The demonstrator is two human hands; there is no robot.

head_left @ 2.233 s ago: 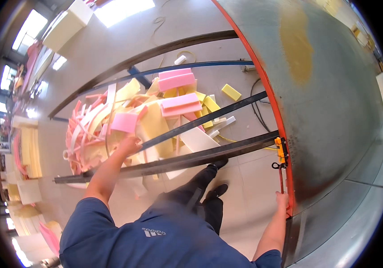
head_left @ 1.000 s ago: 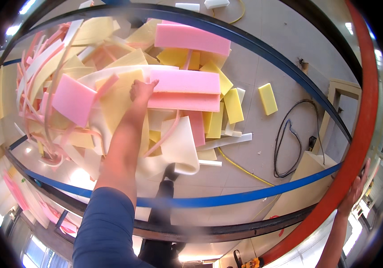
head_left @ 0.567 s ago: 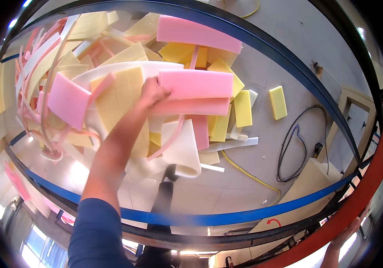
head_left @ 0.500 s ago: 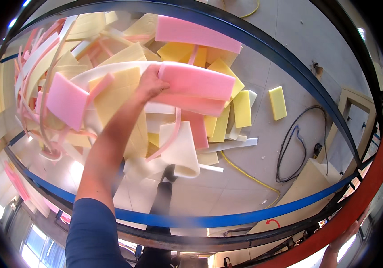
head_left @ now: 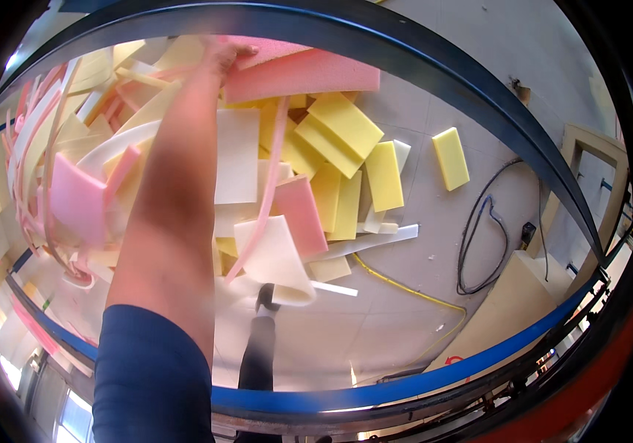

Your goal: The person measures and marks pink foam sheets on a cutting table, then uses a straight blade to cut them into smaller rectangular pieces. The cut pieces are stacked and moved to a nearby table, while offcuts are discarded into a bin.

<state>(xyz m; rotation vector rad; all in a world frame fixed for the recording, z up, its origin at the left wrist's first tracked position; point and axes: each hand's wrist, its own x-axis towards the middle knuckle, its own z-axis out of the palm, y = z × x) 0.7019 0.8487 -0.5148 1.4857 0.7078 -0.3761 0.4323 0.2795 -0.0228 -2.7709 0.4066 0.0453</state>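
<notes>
The pink foam [head_left: 301,77] stretches right from my left hand [head_left: 222,56], which grips its near end, thumb on top, other fingers hidden. A dark bar [head_left: 205,19] crosses just above my fingers. Below them lies a white sheet [head_left: 237,159]; lower right, yellow blocks [head_left: 342,133]; farther right, 1 loose block [head_left: 451,159]. How my right hand stands, I cannot tell.

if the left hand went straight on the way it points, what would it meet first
Probably the dark metal bar, just beyond the left hand in the picture; depth is unclear, so the hand might pass beneath it instead.
</notes>
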